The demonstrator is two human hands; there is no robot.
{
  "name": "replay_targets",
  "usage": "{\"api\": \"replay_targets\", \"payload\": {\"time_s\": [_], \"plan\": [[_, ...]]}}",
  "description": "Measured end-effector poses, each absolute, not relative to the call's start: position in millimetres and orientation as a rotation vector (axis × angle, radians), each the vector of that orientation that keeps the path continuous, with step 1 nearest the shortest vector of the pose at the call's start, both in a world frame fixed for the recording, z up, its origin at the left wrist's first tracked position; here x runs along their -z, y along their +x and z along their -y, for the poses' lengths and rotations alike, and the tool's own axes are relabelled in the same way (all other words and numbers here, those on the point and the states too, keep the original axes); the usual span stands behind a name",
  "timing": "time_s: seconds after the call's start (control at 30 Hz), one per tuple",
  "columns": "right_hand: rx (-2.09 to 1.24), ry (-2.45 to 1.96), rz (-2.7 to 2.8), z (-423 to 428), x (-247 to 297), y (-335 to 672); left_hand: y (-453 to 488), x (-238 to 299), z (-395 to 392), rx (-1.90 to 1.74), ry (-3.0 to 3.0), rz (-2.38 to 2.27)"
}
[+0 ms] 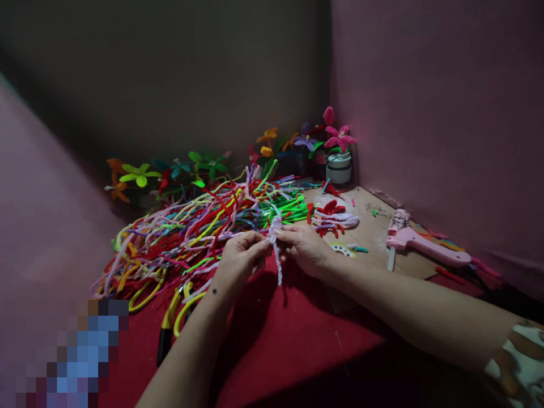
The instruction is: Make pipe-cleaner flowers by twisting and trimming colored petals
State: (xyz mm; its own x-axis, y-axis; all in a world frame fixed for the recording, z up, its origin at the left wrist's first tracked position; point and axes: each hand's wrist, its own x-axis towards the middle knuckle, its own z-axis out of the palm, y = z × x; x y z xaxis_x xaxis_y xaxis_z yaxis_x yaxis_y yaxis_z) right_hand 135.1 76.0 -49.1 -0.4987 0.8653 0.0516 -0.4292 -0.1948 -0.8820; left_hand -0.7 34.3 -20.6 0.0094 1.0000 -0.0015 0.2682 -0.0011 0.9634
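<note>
My left hand (pixel 238 256) and my right hand (pixel 304 247) meet at the middle of the view, both pinched on a pale lilac pipe cleaner (pixel 277 255). Its top is bent into a small loop between my fingertips and its tail hangs down over the red cloth (pixel 293 334). Just behind my hands lies a big loose pile of pipe cleaners (pixel 191 232) in red, yellow, green, pink and purple.
A pink glue gun (pixel 425 243) lies on a brown board (pixel 374 232) at the right. Finished pipe-cleaner flowers (pixel 272 148) stand along the back wall, some in a small pot (pixel 339 168). Yellow-handled pliers (pixel 169 323) lie at the left front. Pink walls close in on both sides.
</note>
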Motion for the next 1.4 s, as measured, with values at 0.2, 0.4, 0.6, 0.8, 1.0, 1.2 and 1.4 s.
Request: {"api": "replay_targets", "payload": {"time_s": [0.2, 0.4, 0.6, 0.8, 1.0, 1.2, 1.4], "plan": [[-1.821, -0.62, 1.078, -76, 47, 135, 0, 23, -34, -1.035, 1.313, -1.319], [-1.822, -0.608, 1.073, -74, 49, 134, 3, 28, -35, -1.002, 1.246, -1.337], [-1.81, -0.66, 1.068, -75, 49, 134, 9, 29, -32, -1.033, 1.087, -1.181], [-1.869, -0.633, 0.996, -76, 53, 132, 7, 29, -33, -0.979, 1.031, -1.031], [-1.841, -0.595, 1.021, -76, 52, 133, 5, 31, -34, -0.96, 1.009, -0.989], [-1.829, -0.569, 1.098, -76, 50, 134, 4, 32, -34, -0.967, 1.018, -0.997], [-1.804, -0.511, 1.123, -74, 53, 134, 5, 31, -33, -0.993, 1.026, -0.998]]}}
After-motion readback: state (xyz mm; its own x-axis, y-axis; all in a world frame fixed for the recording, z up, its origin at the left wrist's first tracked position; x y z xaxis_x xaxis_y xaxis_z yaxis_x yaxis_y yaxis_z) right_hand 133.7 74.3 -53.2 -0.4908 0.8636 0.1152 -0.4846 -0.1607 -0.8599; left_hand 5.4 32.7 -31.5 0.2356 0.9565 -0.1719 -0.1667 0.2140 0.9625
